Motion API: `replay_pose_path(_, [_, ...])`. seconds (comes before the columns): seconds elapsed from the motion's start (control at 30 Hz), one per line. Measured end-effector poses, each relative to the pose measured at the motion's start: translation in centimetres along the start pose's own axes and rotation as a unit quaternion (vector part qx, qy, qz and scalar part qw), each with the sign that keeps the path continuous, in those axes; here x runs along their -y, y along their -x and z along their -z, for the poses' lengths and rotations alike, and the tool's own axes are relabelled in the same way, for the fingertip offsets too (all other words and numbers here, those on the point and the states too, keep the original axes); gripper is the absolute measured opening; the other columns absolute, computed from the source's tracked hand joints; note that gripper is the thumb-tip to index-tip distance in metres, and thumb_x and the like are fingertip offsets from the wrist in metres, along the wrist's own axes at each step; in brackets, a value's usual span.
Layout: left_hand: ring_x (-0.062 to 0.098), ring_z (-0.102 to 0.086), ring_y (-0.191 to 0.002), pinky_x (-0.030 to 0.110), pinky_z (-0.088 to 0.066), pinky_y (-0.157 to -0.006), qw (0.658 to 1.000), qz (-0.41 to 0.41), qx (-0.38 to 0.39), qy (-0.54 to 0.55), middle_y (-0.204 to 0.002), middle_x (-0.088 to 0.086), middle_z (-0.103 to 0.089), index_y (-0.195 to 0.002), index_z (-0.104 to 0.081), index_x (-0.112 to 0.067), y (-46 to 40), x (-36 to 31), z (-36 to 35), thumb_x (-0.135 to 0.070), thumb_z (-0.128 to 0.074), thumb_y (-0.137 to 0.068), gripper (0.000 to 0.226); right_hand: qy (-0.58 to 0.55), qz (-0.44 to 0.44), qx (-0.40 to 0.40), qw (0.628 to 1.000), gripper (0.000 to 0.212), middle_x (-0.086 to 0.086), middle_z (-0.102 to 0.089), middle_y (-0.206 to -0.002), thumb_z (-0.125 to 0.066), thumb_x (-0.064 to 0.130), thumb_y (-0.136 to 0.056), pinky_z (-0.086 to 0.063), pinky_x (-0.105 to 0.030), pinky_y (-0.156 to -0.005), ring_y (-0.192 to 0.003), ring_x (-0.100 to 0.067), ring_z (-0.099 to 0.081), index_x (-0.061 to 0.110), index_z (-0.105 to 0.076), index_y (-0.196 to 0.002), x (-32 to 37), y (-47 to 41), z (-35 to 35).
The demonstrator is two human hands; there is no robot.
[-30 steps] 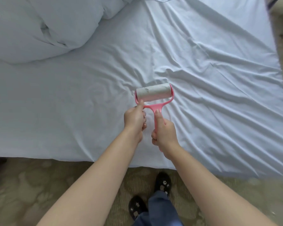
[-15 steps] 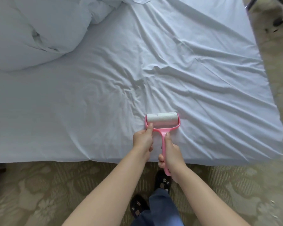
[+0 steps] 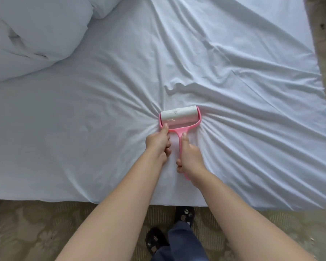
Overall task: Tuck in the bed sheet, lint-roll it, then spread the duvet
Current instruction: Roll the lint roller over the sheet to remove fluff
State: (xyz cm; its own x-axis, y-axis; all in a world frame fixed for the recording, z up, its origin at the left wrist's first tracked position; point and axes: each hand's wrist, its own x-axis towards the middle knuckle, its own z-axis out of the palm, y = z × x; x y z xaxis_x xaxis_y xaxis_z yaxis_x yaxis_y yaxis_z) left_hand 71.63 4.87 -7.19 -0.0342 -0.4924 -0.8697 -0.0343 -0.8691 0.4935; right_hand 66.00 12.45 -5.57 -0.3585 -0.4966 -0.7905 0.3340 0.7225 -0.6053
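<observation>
The right hand [image 3: 191,155] gripped the pink handle of the roller [image 3: 179,114], fingers curled round it and thumb laid along the stem. The left hand [image 3: 157,143] was clenched beside it, thumb pressing the frame's left corner. The roller lay on the sheet [image 3: 83,138], wrinkles fanning out from it. The duvet [image 3: 32,34] sat bunched at the far left.

Matt creased cloth sheet [image 3: 233,129], glossy plastic roller [image 3: 179,117]
</observation>
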Motion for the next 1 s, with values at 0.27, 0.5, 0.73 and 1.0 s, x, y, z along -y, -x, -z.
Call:
replay_pose_path(0.27, [0.003,-0.029,-0.030,0.012,-0.020,-0.034,1.000,0.001,-0.002,0.020,-0.038,-0.010,-0.038,-0.065,-0.046,-0.018,-2.2,-2.8,-1.4,-0.032,-0.058,-0.095,0.036,0.030,0.023,0.001,0.999,0.058,0.000,-0.041,-0.050,-0.025,0.061,-0.096,-0.035,-0.024,-0.045,-0.044,-0.015,-0.040,0.013,-0.051,-0.076,2.1,-3.2,-0.4])
replay_pose_path(0.5, [0.002,-0.027,-0.029,0.010,-0.019,-0.034,1.000,0.003,0.018,0.000,-0.037,-0.010,-0.036,-0.067,-0.046,-0.020,-2.5,-4.5,-1.6,-0.032,-0.054,-0.097,0.034,0.064,0.052,-0.008,0.997,0.062,-0.004,-0.047,-0.054,-0.026,0.062,-0.096,-0.038,-0.027,-0.051,-0.046,-0.019,-0.044,0.012,-0.053,-0.072,3.4,-3.9,-0.2])
replay_pose_path(0.73, [0.002,-0.026,-0.028,0.008,-0.017,-0.034,0.998,0.042,0.037,-0.013,-0.038,-0.010,-0.036,-0.067,-0.046,-0.020,0.6,-1.4,0.0,-0.031,-0.053,-0.098,0.033,0.064,0.035,-0.031,0.997,0.060,-0.005,-0.046,-0.054,-0.026,0.059,-0.097,-0.036,-0.025,-0.046,-0.046,-0.019,-0.044,0.010,-0.053,-0.076,0.3,0.0,0.1])
replay_pose_path(1.0, [0.005,-0.026,-0.036,0.012,-0.018,-0.034,0.998,0.049,0.034,-0.035,-0.049,-0.005,-0.036,-0.072,-0.050,-0.017,4.8,4.4,2.8,-0.030,-0.057,-0.096,0.028,0.041,0.030,-0.050,0.997,0.060,0.001,-0.041,-0.044,-0.028,0.059,-0.096,-0.033,-0.027,-0.046,-0.044,-0.019,-0.042,0.012,-0.050,-0.069,-5.7,5.1,0.6])
